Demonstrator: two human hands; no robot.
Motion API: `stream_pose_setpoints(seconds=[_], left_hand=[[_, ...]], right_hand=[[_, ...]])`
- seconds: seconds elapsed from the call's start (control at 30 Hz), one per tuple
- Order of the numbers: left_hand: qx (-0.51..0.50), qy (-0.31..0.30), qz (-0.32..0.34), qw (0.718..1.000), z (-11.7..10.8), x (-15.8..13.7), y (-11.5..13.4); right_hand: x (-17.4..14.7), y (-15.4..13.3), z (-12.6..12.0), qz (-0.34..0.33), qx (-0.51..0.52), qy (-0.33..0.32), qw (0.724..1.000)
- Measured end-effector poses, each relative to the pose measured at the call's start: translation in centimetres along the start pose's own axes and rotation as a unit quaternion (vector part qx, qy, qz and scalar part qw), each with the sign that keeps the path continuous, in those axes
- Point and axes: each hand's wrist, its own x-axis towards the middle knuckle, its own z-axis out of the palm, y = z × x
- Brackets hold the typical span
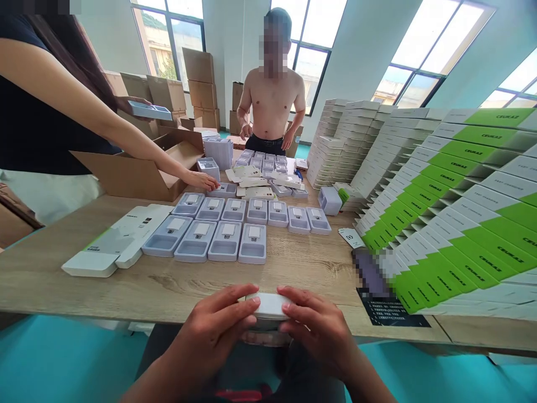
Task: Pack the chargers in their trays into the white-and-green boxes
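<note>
White box (pixel 269 305), one; fingers of left hand (pixel 220 313) and right hand (pixel 316 320) pinch opposite sides. Probably light, stiff-walled, smooth, easily dented; best hold: both side edges.

The left hand (pixel 218 319) and right hand (pixel 321 322) are bare, with slender, round-ended fingers (pixel 237 291). Back from the fingers, the left forearm (pixel 163 369) and right forearm (pixel 363 369) show uncovered; below the fingers, dark clothing (pixel 161 340) covers the legs
</note>
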Motion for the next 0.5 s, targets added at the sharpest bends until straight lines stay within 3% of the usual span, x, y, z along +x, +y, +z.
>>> stream_pose_setpoints(seconds=[0.1, 0.17, 0.23, 0.33, 0.4, 0.43, 0.5], left_hand=[[0.051, -0.012, 0.114, 0.992, -0.1, -0.4, -1.7], [0.05, -0.016, 0.136, 0.989, 0.4, -0.8, -2.4], [-0.012, -0.007, 0.079, 0.997, 1.7, -1.5, -2.5], [-0.126, 0.005, -0.088, 0.988, 3.8, -2.4, -1.6], [-0.097, -0.015, -0.127, 0.987, 4.5, -2.4, -1.1], [-0.056, -0.004, -0.092, 0.994, 4.4, -2.0, -1.1], [0.047, -0.002, 0.068, 0.997, 3.9, -0.7, -1.4]], right_hand=[[0.2, 0.4, -0.1, -0.049, -0.023, -0.009, 0.999], [0.4, 0.3, 0.2, -0.054, -0.029, -0.009, 0.998], [0.3, 0.1, 0.6, -0.046, -0.035, 0.007, 0.998], [-0.5, 0.2, 1.1, -0.004, -0.007, 0.056, 0.998], [-1.0, 0.5, 0.7, 0.052, 0.038, 0.086, 0.994], [-1.1, 0.6, 0.3, 0.086, 0.059, 0.085, 0.991], [-0.7, 0.6, -0.8, 0.146, 0.077, 0.051, 0.985]])
